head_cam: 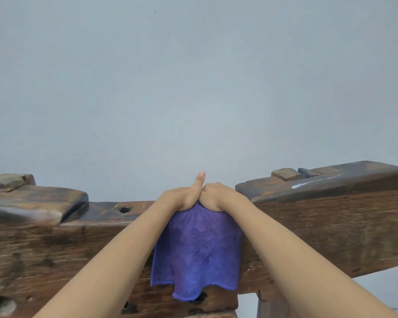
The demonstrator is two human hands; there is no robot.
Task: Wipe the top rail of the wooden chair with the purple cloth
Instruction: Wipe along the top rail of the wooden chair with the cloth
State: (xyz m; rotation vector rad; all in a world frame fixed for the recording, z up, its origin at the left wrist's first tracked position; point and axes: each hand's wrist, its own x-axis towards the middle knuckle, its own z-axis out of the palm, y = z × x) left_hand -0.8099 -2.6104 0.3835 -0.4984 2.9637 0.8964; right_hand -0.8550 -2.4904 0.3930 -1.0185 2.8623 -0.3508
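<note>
The dark, worn top rail (331,216) of the wooden chair runs across the lower part of the view, with raised blocks at both ends and a lower middle section. A purple cloth (197,251) hangs over that middle section and drapes down the near face. My left hand (182,196) and my right hand (216,195) sit side by side on top of the rail, both gripping the cloth's upper edge. My left thumb sticks up. The fingers beyond the rail are hidden.
A plain grey wall (193,76) fills the view behind the chair. The rail's left raised block (37,200) and right raised block (319,182) flank my hands. A round hole (125,210) marks the rail top to the left of my hands.
</note>
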